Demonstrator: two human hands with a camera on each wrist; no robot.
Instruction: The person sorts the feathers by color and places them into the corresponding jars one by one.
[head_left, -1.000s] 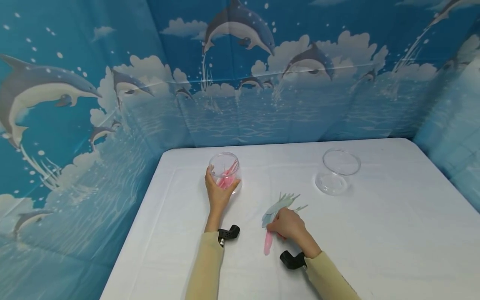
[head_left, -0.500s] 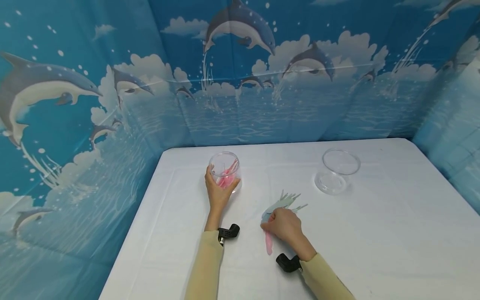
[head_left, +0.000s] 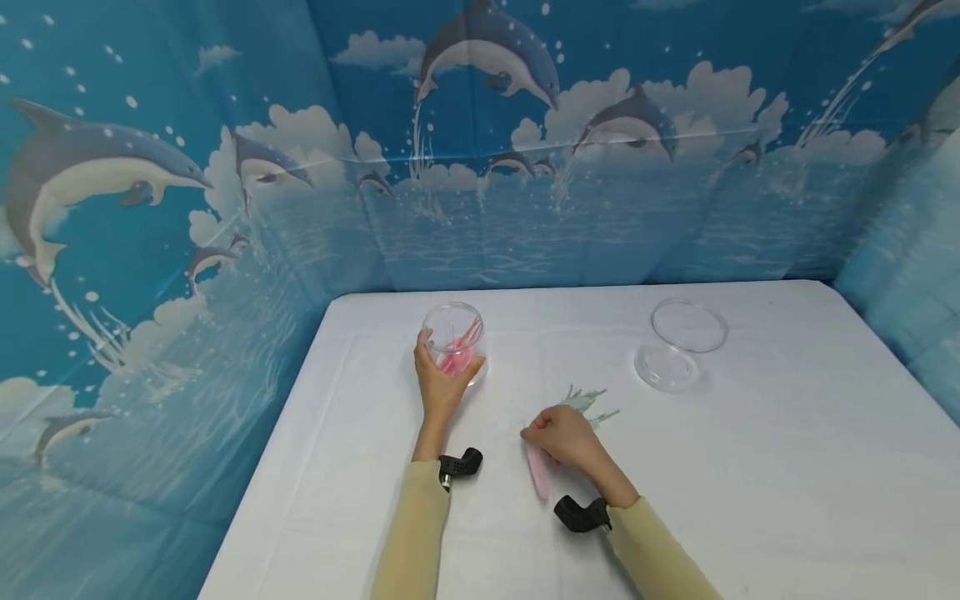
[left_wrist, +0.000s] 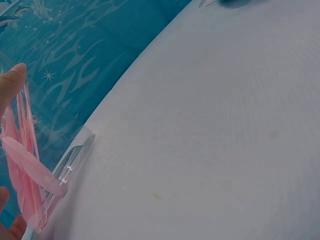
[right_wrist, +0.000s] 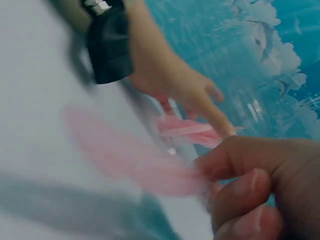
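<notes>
My left hand (head_left: 441, 392) grips a clear round jar (head_left: 453, 304) at the back left, thumb on one side and fingers on the other. Inside stand several pink pieces (left_wrist: 30, 165), broad at the bottom with thin stems above. With thumb and fingertips, my right hand (head_left: 570, 433) pinches the narrow end of a flat pink leaf-shaped piece (right_wrist: 130, 160), whose broad end hangs toward me, blurred in the right wrist view. Beneath and behind that hand lie several pale green-blue pieces (head_left: 581, 400) with thin ends fanned to the back right; their broad ends are mostly hidden.
A second clear jar (head_left: 667, 371) stands at the back right of the white-covered table (head_left: 787, 467), with nothing visible inside. A blue dolphin-print curtain (head_left: 480, 242) closes off the back and both sides. Black wrist cameras (head_left: 583, 514) sit on both wrists.
My right hand has shifted slightly left and toward the back, drawing the pink piece with it over the green-blue ones. The left hand and its jar have stayed in place.
</notes>
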